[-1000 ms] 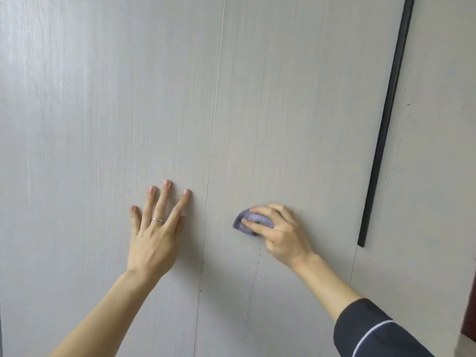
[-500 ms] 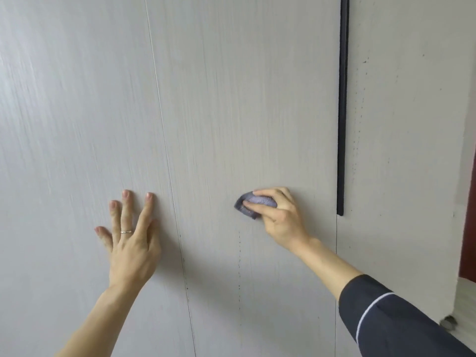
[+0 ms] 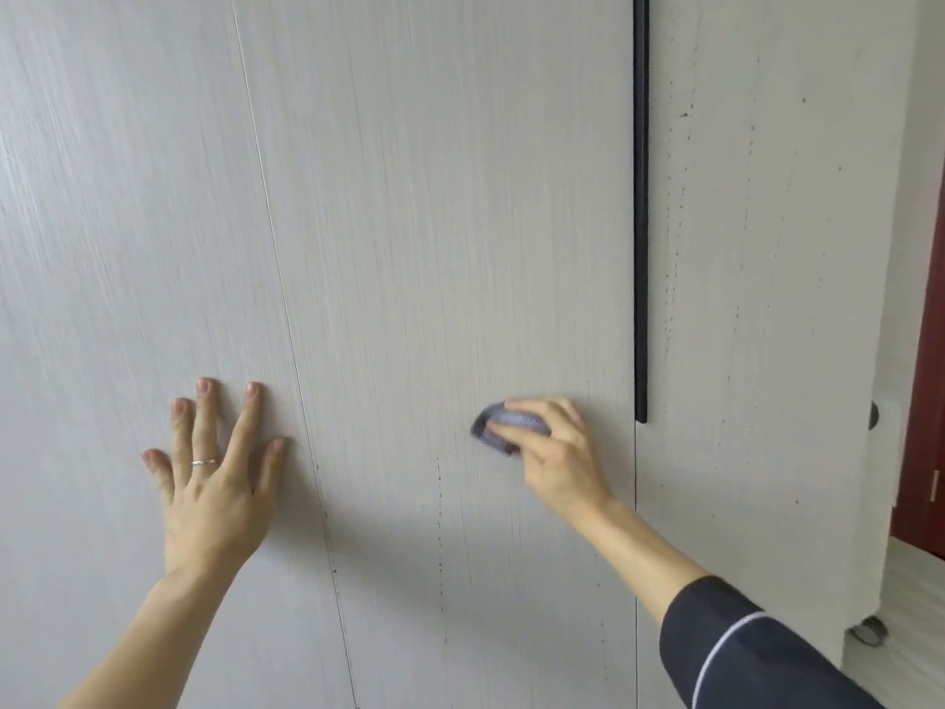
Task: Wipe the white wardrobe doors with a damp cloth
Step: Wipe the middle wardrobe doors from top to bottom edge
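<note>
So the left hand (image 3: 215, 496) stays flat, fingers spread, on the left wardrobe door (image 3: 128, 248). The right hand (image 3: 557, 452) still pinches the grey cloth (image 3: 519, 418) against the middle door (image 3: 434, 222), now slightly nearer the black handle strip (image 3: 640, 248).

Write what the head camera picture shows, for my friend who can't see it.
A person's right hand holds a small purple-grey cloth against a white wardrobe door, left of a long black handle. The left hand, wearing a ring, rests flat with fingers spread on the neighbouring door.
</note>
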`<state>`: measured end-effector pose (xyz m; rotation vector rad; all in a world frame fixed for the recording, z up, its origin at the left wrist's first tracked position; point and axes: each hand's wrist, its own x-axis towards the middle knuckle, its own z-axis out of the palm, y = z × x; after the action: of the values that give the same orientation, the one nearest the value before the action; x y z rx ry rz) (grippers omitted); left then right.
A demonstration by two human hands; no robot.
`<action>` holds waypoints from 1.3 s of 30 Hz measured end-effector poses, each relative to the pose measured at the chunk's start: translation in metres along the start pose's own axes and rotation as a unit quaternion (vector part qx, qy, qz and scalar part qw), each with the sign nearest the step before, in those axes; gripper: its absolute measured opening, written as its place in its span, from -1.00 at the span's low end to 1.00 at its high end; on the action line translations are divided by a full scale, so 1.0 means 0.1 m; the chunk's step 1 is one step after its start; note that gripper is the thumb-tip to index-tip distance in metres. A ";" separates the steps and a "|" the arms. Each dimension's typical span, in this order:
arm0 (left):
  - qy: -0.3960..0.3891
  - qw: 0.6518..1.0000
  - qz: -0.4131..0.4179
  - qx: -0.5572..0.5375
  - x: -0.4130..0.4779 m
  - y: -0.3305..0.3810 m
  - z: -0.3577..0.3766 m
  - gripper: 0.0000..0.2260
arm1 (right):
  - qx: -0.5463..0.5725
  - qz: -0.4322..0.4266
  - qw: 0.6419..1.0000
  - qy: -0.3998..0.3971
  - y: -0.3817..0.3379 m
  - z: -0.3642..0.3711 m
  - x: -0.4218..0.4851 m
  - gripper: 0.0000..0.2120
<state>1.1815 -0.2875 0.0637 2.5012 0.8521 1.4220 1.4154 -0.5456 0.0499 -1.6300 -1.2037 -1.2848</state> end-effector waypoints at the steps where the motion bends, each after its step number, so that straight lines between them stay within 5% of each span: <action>1: 0.000 1.000 -0.004 0.004 0.00 0.01 0.01 -0.45 | -0.013 0.010 1.000 0.026 0.10 -0.08 0.21 -0.65; 6: 0.010 1.000 -0.014 0.009 0.01 0.00 0.05 -0.45 | -0.054 0.107 0.982 0.148 0.53 -0.42 0.85 -0.61; 14: 0.005 1.000 -0.024 0.007 -0.01 0.07 0.03 -0.45 | -0.028 0.141 0.987 0.066 0.23 -0.05 -0.84 -0.67; 21: 0.018 1.000 -0.017 -0.012 -0.01 0.04 0.07 -0.45 | -0.109 0.145 0.970 0.161 0.52 -0.42 0.56 -0.67; 25: 0.027 0.999 -0.012 -0.019 -0.02 0.02 0.10 -0.46 | -0.124 0.185 0.954 0.201 0.62 -0.41 0.37 -0.68; 29: 0.070 0.996 0.039 -0.036 0.03 -0.15 0.26 -0.49 | -0.054 0.267 0.951 0.144 0.30 -0.07 -0.63 -0.68; 32: 0.025 0.998 0.048 -0.013 -0.19 -0.27 0.34 -0.48 | -0.010 0.302 0.948 0.099 0.04 0.04 -0.99 -0.67; 39: -0.087 0.993 0.007 0.079 -0.77 -0.55 0.42 -0.45 | 0.030 0.178 0.975 0.130 -0.14 0.03 0.17 -0.67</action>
<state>1.1633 -0.2767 -0.0377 2.7028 0.9493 1.1587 1.4045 -0.5346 0.0651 -1.4968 -0.7448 -1.1731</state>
